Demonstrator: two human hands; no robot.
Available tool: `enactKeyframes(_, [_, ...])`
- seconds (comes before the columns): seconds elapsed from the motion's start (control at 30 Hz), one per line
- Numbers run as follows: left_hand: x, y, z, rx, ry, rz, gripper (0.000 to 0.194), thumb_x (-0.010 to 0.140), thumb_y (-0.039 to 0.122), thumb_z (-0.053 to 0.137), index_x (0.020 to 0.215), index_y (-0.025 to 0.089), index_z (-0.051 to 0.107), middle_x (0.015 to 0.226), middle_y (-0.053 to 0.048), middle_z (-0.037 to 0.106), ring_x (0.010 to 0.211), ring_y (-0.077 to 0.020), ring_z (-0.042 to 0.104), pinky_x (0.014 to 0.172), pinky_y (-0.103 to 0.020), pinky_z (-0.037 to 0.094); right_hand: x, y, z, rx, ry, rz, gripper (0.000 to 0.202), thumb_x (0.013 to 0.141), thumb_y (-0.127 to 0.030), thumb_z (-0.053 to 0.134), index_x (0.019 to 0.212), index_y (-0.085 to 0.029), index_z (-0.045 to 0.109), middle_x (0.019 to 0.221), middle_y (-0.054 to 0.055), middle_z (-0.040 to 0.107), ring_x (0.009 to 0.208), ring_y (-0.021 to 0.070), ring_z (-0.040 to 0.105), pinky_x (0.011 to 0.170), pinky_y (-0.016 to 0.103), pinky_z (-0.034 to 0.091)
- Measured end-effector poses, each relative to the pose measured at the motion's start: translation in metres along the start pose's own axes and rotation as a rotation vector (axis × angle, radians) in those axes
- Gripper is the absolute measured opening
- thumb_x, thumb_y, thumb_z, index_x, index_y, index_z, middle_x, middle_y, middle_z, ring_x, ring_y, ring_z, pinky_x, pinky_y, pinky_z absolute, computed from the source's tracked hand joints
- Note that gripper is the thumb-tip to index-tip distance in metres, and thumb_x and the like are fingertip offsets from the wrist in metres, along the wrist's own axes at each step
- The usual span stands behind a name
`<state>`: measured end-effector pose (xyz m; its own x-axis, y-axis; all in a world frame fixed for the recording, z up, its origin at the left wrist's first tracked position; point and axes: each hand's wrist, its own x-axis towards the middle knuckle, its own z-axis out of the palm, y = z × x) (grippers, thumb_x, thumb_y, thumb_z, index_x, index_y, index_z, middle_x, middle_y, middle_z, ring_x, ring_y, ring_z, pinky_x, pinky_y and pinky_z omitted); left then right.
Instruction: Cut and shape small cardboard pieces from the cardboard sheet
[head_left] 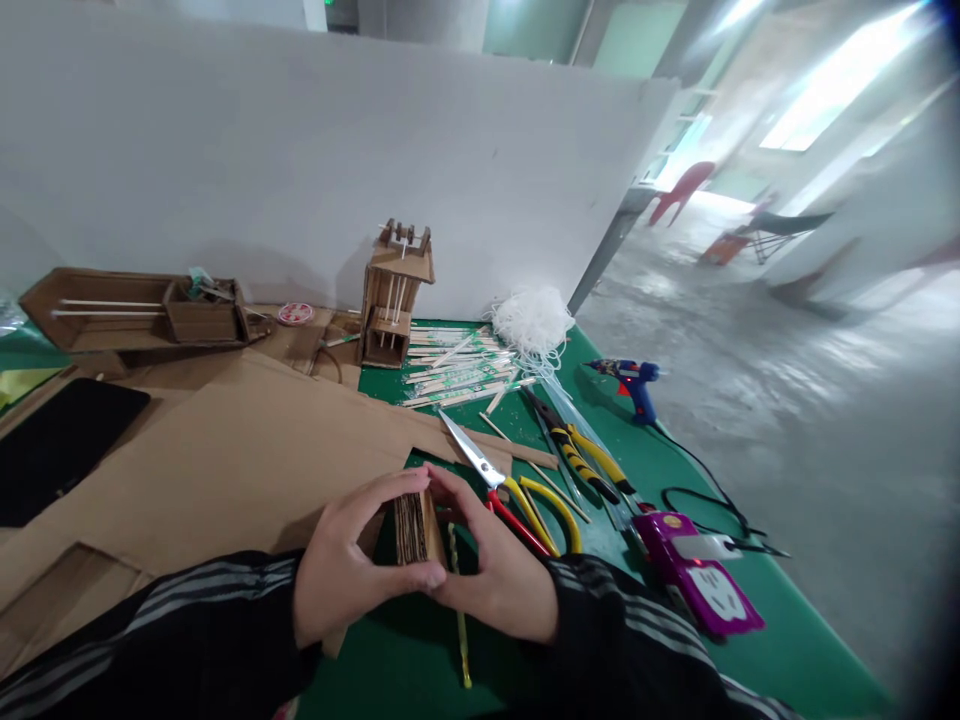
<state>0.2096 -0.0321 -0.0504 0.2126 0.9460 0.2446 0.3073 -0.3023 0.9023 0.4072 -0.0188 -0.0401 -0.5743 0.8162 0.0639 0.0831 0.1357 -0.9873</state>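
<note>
Between my two hands is a stack of cardboard pieces (411, 528), its corrugated edges facing up toward me. My left hand (352, 560) curves round its left side, with fingertips at the far end and thumb at the near end. From the right, my right hand (499, 575) closes round it the same way, and the fingertips of both hands meet. A thin yellowish twisted rod (460, 630) lies on the green table under my right hand. Scissors (517, 495) with yellow and red handles rest just beyond that hand.
Large cardboard sheets (247, 440) cover the left, with a black phone-like slab (71, 440). Behind stand a cardboard model (394, 295) and a cardboard trough (135, 310). Wrapped sticks (457, 365), white strands (532, 320), pliers (581, 450), a glue gun (636, 385) and a purple power strip (697, 575) lie rightward.
</note>
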Motion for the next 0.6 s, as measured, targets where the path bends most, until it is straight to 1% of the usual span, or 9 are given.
enactKeyframes(0.07, [0.002, 0.002, -0.001, -0.03, -0.024, -0.037, 0.052, 0.068, 0.036, 0.083, 0.117, 0.03, 0.068, 0.13, -0.004, 0.065, 0.122, -0.0266, 0.059, 0.107, -0.041, 0.047, 0.001, 0.0, -0.001, 0.031, -0.001, 0.036, 0.087, 0.076, -0.025, 0.079, 0.147, -0.021, 0.027, 0.142, 0.013, 0.05, 0.128, 0.0269, 0.051, 0.109, 0.046, 0.039])
enactKeyframes(0.13, [0.004, 0.003, -0.001, -0.107, -0.037, -0.079, 0.047, 0.069, 0.035, 0.082, 0.114, 0.03, 0.071, 0.13, -0.003, 0.065, 0.124, -0.027, 0.058, 0.107, -0.04, 0.047, 0.002, -0.001, -0.001, 0.065, 0.006, 0.071, 0.088, 0.075, -0.026, 0.081, 0.146, -0.022, 0.029, 0.137, 0.012, 0.055, 0.123, 0.026, 0.055, 0.107, 0.045, 0.042])
enactKeyframes(0.23, [0.007, 0.003, 0.0, -0.296, -0.028, -0.209, 0.044, 0.07, 0.035, 0.082, 0.113, 0.03, 0.072, 0.129, -0.002, 0.066, 0.123, -0.0265, 0.058, 0.107, -0.038, 0.046, 0.002, -0.001, 0.0, 0.085, 0.029, 0.07, 0.09, 0.074, -0.029, 0.083, 0.146, -0.021, 0.029, 0.13, 0.012, 0.06, 0.118, 0.0263, 0.059, 0.105, 0.044, 0.044])
enactKeyframes(0.33, [0.012, 0.002, -0.001, -0.519, -0.002, -0.4, 0.043, 0.073, 0.039, 0.079, 0.114, 0.028, 0.072, 0.123, -0.003, 0.07, 0.116, -0.0264, 0.063, 0.101, -0.037, 0.049, 0.001, 0.0, -0.001, -0.032, 0.041, 0.056, 0.106, 0.063, -0.035, 0.089, 0.149, -0.022, 0.027, 0.135, 0.014, 0.056, 0.122, 0.0297, 0.056, 0.105, 0.047, 0.043])
enactKeyframes(0.4, [0.015, 0.002, -0.003, -0.641, 0.024, -0.493, 0.046, 0.073, 0.042, 0.079, 0.116, 0.025, 0.071, 0.118, -0.005, 0.072, 0.11, -0.0261, 0.065, 0.098, -0.036, 0.05, 0.001, 0.002, -0.003, -0.165, 0.031, 0.047, 0.11, 0.058, -0.041, 0.092, 0.148, -0.023, 0.031, 0.143, 0.013, 0.051, 0.128, 0.0318, 0.051, 0.109, 0.049, 0.04])
enactKeyframes(0.47, [0.016, 0.003, -0.004, -0.76, 0.032, -0.552, 0.05, 0.072, 0.044, 0.08, 0.117, 0.023, 0.071, 0.113, -0.007, 0.074, 0.105, -0.0252, 0.067, 0.096, -0.035, 0.049, 0.002, 0.003, -0.006, -0.265, 0.021, 0.019, 0.101, 0.061, -0.045, 0.09, 0.146, -0.025, 0.039, 0.144, 0.011, 0.051, 0.13, 0.0313, 0.049, 0.111, 0.047, 0.039])
enactKeyframes(0.53, [0.017, 0.004, -0.004, -0.877, 0.012, -0.592, 0.053, 0.07, 0.046, 0.081, 0.116, 0.023, 0.071, 0.107, -0.007, 0.076, 0.1, -0.0242, 0.068, 0.094, -0.034, 0.049, 0.003, 0.004, -0.01, -0.319, 0.026, -0.029, 0.085, 0.068, -0.045, 0.085, 0.141, -0.026, 0.047, 0.137, 0.009, 0.059, 0.125, 0.029, 0.055, 0.109, 0.044, 0.042])
enactKeyframes(0.6, [0.017, 0.005, -0.004, -0.933, -0.01, -0.612, 0.053, 0.069, 0.045, 0.082, 0.115, 0.023, 0.072, 0.103, -0.007, 0.076, 0.097, -0.0233, 0.069, 0.091, -0.032, 0.048, 0.003, 0.005, -0.013, -0.343, 0.047, -0.081, 0.07, 0.073, -0.043, 0.082, 0.136, -0.026, 0.054, 0.128, 0.008, 0.066, 0.116, 0.0265, 0.061, 0.103, 0.04, 0.047])
